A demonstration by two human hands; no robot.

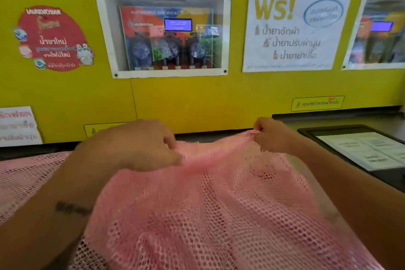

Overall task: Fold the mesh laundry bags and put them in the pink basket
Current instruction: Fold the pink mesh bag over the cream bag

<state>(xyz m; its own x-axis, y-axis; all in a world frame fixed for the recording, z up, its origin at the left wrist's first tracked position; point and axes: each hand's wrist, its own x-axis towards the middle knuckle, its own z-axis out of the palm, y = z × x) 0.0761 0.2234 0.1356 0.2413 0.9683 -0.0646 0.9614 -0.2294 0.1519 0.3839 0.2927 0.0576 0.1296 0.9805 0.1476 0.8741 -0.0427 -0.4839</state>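
A pink mesh laundry bag (214, 208) hangs stretched in front of me, held up by its top edge. My left hand (140, 144) pinches that edge near the middle of the view. My right hand (271, 136) grips the far corner of the same edge, a little higher and to the right. More pink mesh (26, 177) lies flat on the surface at the left, partly hidden behind my left forearm. No pink basket appears in this view.
A yellow wall panel (197, 98) stands close ahead, with a framed dispenser window (162, 28), a white poster (293, 28) and stickers. A dark tray with a paper sheet (368, 149) lies at the right on the counter.
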